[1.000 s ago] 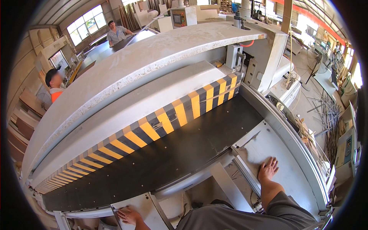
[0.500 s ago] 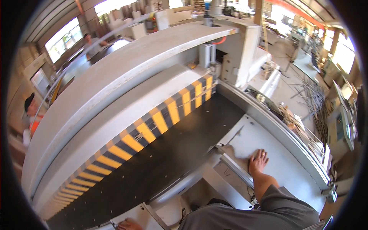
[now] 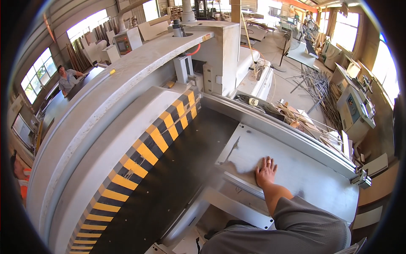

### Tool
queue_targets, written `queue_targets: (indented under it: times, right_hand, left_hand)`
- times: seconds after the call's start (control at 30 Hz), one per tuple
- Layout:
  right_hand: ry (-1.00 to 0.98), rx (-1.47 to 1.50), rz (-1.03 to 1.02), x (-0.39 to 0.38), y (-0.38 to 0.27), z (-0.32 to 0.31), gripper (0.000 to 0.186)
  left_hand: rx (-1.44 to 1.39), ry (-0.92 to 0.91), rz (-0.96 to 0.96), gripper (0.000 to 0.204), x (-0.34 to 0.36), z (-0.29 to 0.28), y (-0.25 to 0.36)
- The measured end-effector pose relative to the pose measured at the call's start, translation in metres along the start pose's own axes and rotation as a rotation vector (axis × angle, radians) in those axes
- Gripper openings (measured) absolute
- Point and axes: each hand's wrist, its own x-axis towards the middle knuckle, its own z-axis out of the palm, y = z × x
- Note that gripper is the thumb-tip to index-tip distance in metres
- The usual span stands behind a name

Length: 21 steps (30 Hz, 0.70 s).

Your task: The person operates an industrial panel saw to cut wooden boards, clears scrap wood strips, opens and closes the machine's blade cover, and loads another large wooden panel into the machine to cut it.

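My right hand [image 3: 266, 171] lies flat on a pale grey metal side table [image 3: 296, 165], palm down and fingers spread, with a ring on one finger. It holds nothing. Left of that table runs the dark bed [image 3: 169, 182] of a large woodworking machine, dotted with small pale spots. Over the bed stands a long beam [image 3: 146, 152] with yellow and black stripes, under a grey curved-looking overhead frame [image 3: 114, 84]. My left hand is out of view.
A raised metal fence [image 3: 279, 131] borders the side table, ending at a clamp-like block [image 3: 361, 178]. Beyond lie wood offcuts [image 3: 304, 120] and a heap of thin strips [image 3: 315, 91]. One person [image 3: 67, 78] stands behind the machine; another in orange [image 3: 22, 180] is at the left edge.
The view has swung toward the right, so the machine appears further left. My left hand, earlier at the lower edge, has gone out of view. My right hand stays flat on the table.
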Motion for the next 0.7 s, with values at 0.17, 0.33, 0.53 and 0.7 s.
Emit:
queue_targets:
  times: [0.17, 0.33, 0.53, 0.7]
  right_hand:
    - [0.002, 0.006, 0.02, -0.002, 0.0015, -0.0042, 0.069]
    - [-0.005, -0.012, 0.027, -0.0006, 0.0022, -0.0015, 0.069]
    - [-0.011, -0.002, 0.03, -0.0009, 0.0015, -0.0036, 0.071]
    - [0.006, -0.015, 0.026, 0.0002, 0.0041, 0.0006, 0.07]
  left_hand:
    - [-0.035, 0.047, -0.015, 0.064, -0.0088, 0.0012, 0.0031]
    - [-0.021, 0.057, -0.011, 0.064, -0.0074, -0.0007, 0.0004]
    - [-0.003, 0.039, -0.006, 0.064, -0.0059, -0.0014, 0.0006]
    - [0.004, 0.031, 0.0, 0.064, -0.0045, -0.002, 0.0015]
